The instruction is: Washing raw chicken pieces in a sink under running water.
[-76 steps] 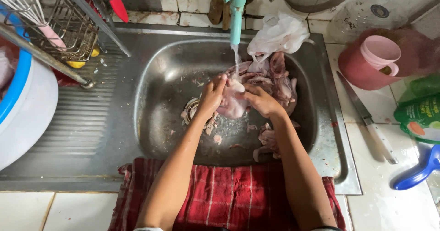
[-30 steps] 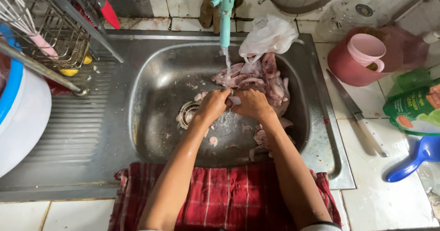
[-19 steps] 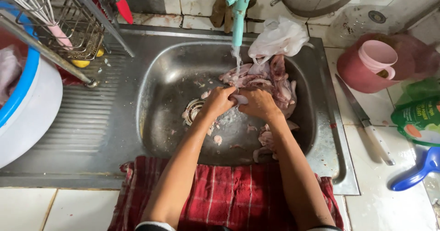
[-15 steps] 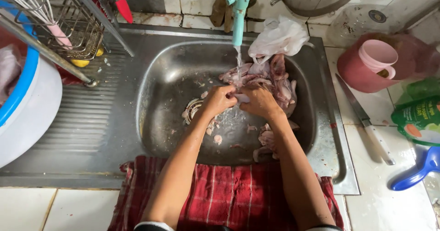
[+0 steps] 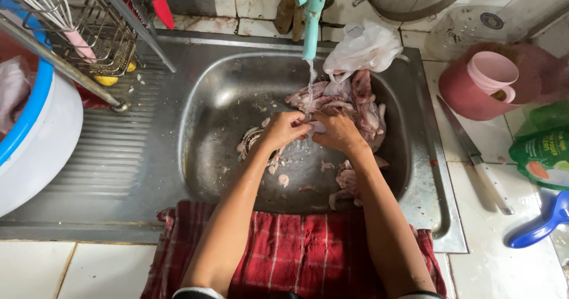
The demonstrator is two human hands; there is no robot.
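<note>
Both hands work together over the steel sink point(image 5: 195, 127), under a thin stream of water from the teal tap point(image 5: 312, 14). My left hand point(image 5: 284, 128) and my right hand point(image 5: 336, 130) are both closed on one small pale piece of raw meat point(image 5: 316, 126) between them. Behind the hands lies a heap of pinkish raw meat pieces point(image 5: 361, 100) against the sink's far right wall. Smaller scraps point(image 5: 347, 180) lie on the sink floor near the drain point(image 5: 249, 144).
A white plastic bag point(image 5: 363, 47) sits on the sink's back rim. A red checked cloth point(image 5: 296, 251) hangs over the front edge. On the right are a pink jug point(image 5: 486, 82), a knife point(image 5: 474, 154), a green pouch point(image 5: 542, 154) and a blue handle point(image 5: 542, 228). A wire rack point(image 5: 89, 26) and white-and-blue tub point(image 5: 32, 133) stand left.
The hands stay together under the tap, shifting slightly as they rub the piece of meat. The view wobbles a little; nothing else has moved.
</note>
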